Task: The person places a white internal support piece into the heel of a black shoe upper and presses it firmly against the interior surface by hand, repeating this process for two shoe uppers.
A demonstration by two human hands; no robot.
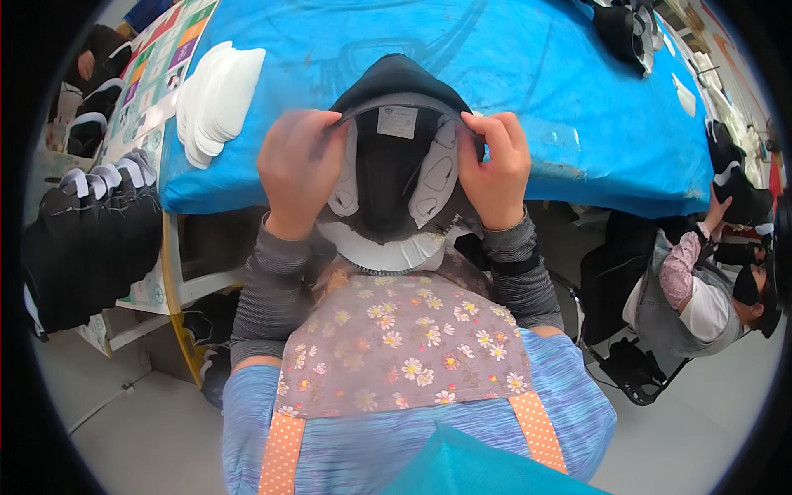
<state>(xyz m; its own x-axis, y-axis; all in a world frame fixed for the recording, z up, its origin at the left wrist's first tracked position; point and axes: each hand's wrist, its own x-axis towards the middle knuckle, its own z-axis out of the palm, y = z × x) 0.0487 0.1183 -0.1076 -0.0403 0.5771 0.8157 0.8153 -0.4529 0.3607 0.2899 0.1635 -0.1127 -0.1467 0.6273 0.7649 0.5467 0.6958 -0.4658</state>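
Note:
A black padded helmet liner is held up in front of me at the table's near edge, its inside facing me. It has grey pads along both sides and a white label near the top. My left hand, slightly blurred, pinches the left side of its rim. Opposite, my right hand grips the right side between thumb and fingers. A white curved piece shows below the liner, close to my flowered apron; I cannot tell whether it is attached.
A blue-covered table lies ahead, with stacked white cut-out pieces at its left. Black liners with white edges hang at the left. More black pieces lie far right. A seated co-worker handles black pieces at the right.

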